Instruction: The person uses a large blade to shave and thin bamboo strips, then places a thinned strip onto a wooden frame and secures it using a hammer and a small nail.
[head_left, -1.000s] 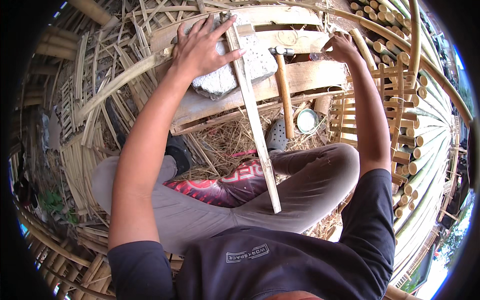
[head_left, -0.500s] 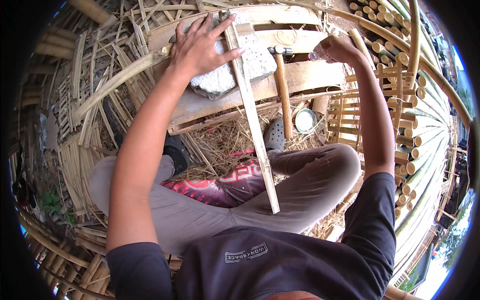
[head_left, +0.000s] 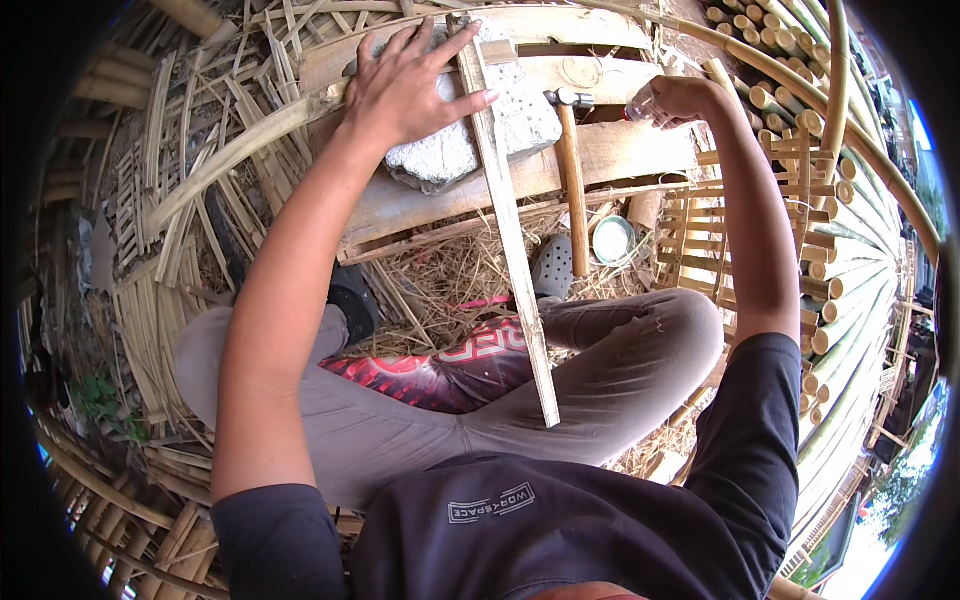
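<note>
Right hand curls over the small clear container; left hand keeps the strip steady.
The left hand (head_left: 400, 95), fingers spread wide, stays with thumb and index finger on the bamboo strip (head_left: 512, 235), which slants from the pale stone block (head_left: 430, 163) on the far side to the near leg. The right hand (head_left: 684, 98) has shifted to bend its fingers at the clear container (head_left: 642, 103), right of the hammer (head_left: 573, 190); I cannot tell whether it grips. The strip itself appears unmoved, so only the right side is busy.
</note>
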